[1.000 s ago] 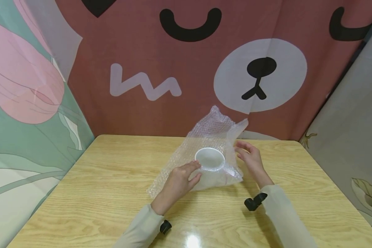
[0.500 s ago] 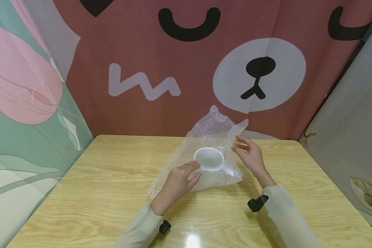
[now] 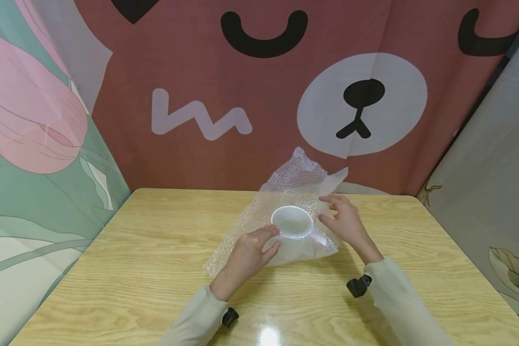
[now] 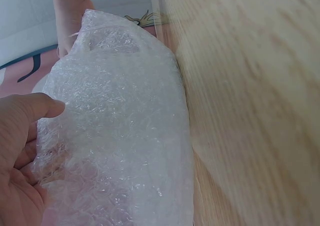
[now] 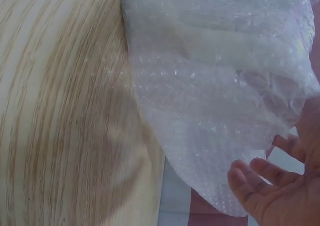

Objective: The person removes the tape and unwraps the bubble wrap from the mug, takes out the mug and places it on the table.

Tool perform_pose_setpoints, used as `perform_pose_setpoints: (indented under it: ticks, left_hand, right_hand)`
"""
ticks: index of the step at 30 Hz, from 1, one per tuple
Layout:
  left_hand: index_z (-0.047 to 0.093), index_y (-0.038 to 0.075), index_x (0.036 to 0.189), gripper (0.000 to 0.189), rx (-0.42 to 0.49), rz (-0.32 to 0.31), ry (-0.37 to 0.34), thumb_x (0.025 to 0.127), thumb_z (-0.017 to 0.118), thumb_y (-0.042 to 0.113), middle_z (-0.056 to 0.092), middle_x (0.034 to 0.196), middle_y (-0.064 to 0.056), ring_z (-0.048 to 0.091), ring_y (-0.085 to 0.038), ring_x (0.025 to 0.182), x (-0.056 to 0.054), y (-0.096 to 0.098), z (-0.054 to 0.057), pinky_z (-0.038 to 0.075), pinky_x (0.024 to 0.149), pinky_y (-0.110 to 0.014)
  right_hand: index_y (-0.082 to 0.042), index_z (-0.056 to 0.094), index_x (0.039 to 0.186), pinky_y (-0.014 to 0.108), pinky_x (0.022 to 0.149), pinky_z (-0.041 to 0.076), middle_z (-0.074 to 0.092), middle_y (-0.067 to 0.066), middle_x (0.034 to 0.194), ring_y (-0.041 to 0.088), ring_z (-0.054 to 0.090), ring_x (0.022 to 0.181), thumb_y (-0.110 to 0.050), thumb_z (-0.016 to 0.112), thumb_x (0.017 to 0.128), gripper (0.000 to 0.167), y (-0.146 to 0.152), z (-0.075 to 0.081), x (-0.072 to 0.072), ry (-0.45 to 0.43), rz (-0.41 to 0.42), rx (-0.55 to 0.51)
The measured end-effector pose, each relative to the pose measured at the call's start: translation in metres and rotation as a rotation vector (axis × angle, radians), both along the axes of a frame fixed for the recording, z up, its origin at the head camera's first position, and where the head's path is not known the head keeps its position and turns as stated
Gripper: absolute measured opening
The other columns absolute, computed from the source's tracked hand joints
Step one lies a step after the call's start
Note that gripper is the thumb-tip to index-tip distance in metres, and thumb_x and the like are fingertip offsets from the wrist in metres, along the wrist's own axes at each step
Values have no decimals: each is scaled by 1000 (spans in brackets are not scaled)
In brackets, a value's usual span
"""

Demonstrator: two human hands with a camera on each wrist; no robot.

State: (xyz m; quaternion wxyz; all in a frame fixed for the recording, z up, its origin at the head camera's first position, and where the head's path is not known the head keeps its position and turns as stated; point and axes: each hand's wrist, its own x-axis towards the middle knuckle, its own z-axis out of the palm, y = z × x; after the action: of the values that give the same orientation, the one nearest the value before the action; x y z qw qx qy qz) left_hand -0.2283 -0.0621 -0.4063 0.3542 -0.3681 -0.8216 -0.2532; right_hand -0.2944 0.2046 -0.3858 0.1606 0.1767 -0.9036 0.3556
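White round cup (image 3: pixel 291 222) in clear bubble wrap (image 3: pixel 281 194): we rest relaxed left hand (image 3: pixel 249 249) against its rim, right hand (image 3: pixel 347 222) released alongside.

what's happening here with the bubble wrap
Someone is handling a white container and bubble wrap on a wooden table. The container stands mouth up, with wrap around its sides. The left hand is at its near left rim. The right hand is at the wrap's right side, fingers spread; whether it touches is unclear.
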Motion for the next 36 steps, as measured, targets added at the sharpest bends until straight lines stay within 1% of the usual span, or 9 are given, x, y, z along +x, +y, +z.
perform_pose_setpoints:
  ticks: [3, 9, 12, 14, 17, 20, 23, 31, 36]
  left_hand:
    - [72, -1, 100, 23, -2, 2, 2, 80, 79, 7, 70, 103, -17, 68, -26, 97, 0, 0, 0, 54, 84, -31]
    - [72, -1, 100, 23, -7, 8, 0, 80, 78, 7, 70, 103, -17, 68, -26, 98, 0, 0, 0, 54, 84, -31]
    - [72, -1, 100, 23, -9, 10, -1, 80, 78, 7, 70, 103, -17, 68, -26, 98, 1, 0, 0, 54, 84, -31]
    - [72, -1, 100, 22, -12, 12, -2, 80, 78, 7, 70, 103, -16, 68, -26, 98, 1, 0, 0, 54, 84, -31]
    - [72, -1, 100, 22, -13, 14, -3, 81, 78, 8, 70, 103, -16, 68, -26, 98, 1, 0, 0, 54, 84, -31]
    - [72, -1, 101, 23, -10, 15, -2, 80, 78, 7, 70, 104, -17, 68, -26, 98, 1, 0, 0, 54, 83, -31]
    - [72, -1, 101, 23, -5, 10, -1, 80, 79, 7, 70, 104, -17, 68, -26, 98, 1, 0, 0, 54, 83, -32]
    - [72, -1, 100, 23, 1, 4, 2, 80, 79, 7, 70, 104, -17, 68, -26, 98, 1, 0, 0, 54, 83, -31]
    - [72, -1, 100, 22, 2, 2, 1, 80, 78, 7, 70, 104, -17, 68, -26, 98, 1, 0, 0, 54, 84, -31]
  right_hand:
    - [4, 60, 126, 53, 79, 55, 48, 31, 132, 47, 58, 103, -7, 71, 84, 45, 0, 0, 0, -3, -9, 50]
    - [4, 60, 125, 56, 81, 52, 51, 31, 129, 47, 61, 98, -7, 72, 83, 45, 1, 0, 1, -5, -11, 71]
    - [4, 60, 125, 58, 86, 47, 53, 32, 126, 46, 62, 95, -8, 72, 83, 46, 3, 0, 1, -13, -25, 78]
    - [5, 59, 125, 59, 88, 45, 54, 32, 125, 45, 63, 95, -8, 72, 83, 46, 3, 1, 1, -24, -37, 81]
    - [5, 59, 126, 58, 87, 47, 54, 32, 125, 45, 63, 95, -8, 72, 83, 47, 4, 1, 2, -35, -49, 83]
    - [5, 59, 126, 55, 80, 52, 55, 31, 125, 44, 63, 95, -9, 72, 83, 47, 4, 1, 2, -40, -61, 79]
    - [5, 59, 126, 54, 79, 53, 54, 31, 126, 43, 63, 94, -9, 72, 83, 48, 5, 0, 2, -47, -76, 71]
    - [4, 58, 128, 51, 78, 54, 54, 29, 129, 42, 64, 95, -11, 71, 84, 49, 9, -5, -1, -73, -116, 48]
    - [4, 58, 129, 52, 79, 53, 55, 27, 129, 42, 64, 96, -12, 71, 84, 49, 13, -6, -4, -81, -129, 41]
